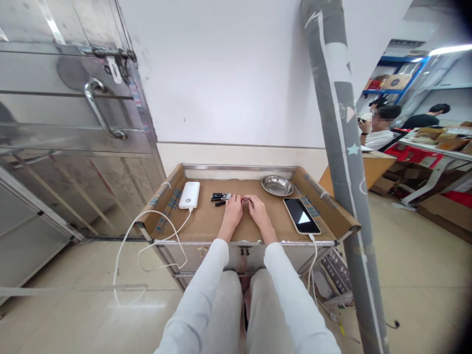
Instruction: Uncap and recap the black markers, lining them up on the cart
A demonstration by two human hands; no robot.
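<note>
On the cardboard-covered cabinet top (206, 223), several dark pens (217, 195) lie side by side. My left hand (233, 210) is just right of them, fingers closed on a slim pen; a dark end (220, 202) shows to its left, perhaps the same pen's. Between my hands a small reddish part (245, 199) is visible. My right hand (258, 211) pinches at the right end of this reddish part. My fingers hide most of what they hold. A round steel dish (277, 186) stands behind and right of my right hand.
A white power bank (189, 194) with a cable lies at the left. At the right lies a phone (302, 216), cable plugged in. A grey wrapped pole (344, 147) leans past the right edge. A metal door (73, 108) is at the left; people sit at the far right.
</note>
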